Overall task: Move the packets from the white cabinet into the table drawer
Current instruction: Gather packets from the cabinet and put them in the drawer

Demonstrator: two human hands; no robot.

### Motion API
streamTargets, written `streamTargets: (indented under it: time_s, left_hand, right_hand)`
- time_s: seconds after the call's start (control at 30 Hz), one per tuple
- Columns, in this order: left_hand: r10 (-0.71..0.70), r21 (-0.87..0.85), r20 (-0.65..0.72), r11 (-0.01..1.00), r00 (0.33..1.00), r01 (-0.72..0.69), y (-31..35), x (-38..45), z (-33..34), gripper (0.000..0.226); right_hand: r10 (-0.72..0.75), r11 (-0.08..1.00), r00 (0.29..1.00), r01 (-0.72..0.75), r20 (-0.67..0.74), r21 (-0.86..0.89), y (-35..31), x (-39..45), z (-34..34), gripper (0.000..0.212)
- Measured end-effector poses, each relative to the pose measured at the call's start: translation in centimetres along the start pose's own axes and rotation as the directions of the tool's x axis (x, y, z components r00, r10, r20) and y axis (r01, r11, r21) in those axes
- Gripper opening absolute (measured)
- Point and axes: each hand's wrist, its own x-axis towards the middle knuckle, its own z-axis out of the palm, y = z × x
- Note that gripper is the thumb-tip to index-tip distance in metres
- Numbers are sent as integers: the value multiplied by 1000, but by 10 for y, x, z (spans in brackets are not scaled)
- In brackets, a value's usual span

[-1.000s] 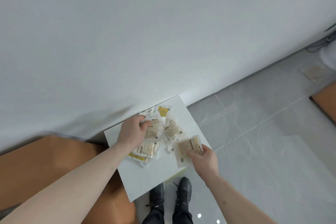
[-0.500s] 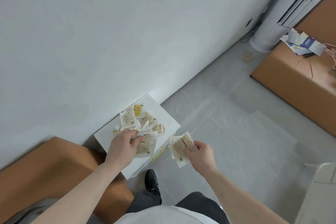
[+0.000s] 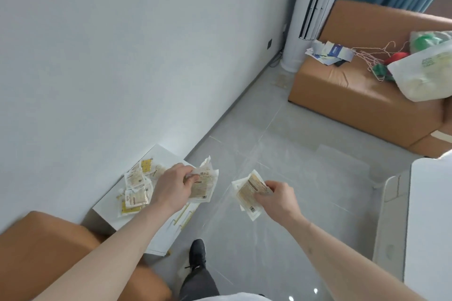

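Standing over grey glossy tile floor (image 3: 281, 154), white cabinet (image 3: 110, 208) against wall. Left hand (image 3: 172, 187) pinching crinkly packets (image 3: 204, 184); right hand (image 3: 277, 199) gripping flat packet (image 3: 249, 194). Loose pile (image 3: 135, 187) lying on cabinet top.

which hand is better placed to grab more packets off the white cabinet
Left. The left hand hovers at the white cabinet beside the remaining packets; the right hand is out over the floor.
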Motion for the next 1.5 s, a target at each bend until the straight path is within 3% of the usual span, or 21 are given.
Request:
streamTargets:
  time_s: [0.33,0.63,0.8,1.13,1.33,1.5]
  left_hand:
    - [227,17,166,972,960,-233,129,-4,35,17]
    - [372,-57,333,925,866,-375,180,-35,87,16]
    - [408,-1,396,896,822,-444,198,-70,104,18]
    - [524,-110,357,846,773,-522,291,-232,168,25]
    - [572,-230,375,820,730,-524,357,-359,195,27]
    - [597,-258,408,801,691,-541,405,-419,211,25]
  right_hand:
    - [100,988,980,-77,-173,135,61,-63,-91,11]
    - [185,973,922,-123,-341,194,117,-146,-136,13]
    - [225,960,882,-127,-414,251,151,-211,-158,13]
    - [296,930,788,-109,-540,351,289,-394,-225,12]
    - [336,912,765,-118,-550,393,364,-509,-260,9]
    - [341,894,746,-69,-572,442,407,-564,-293,11]
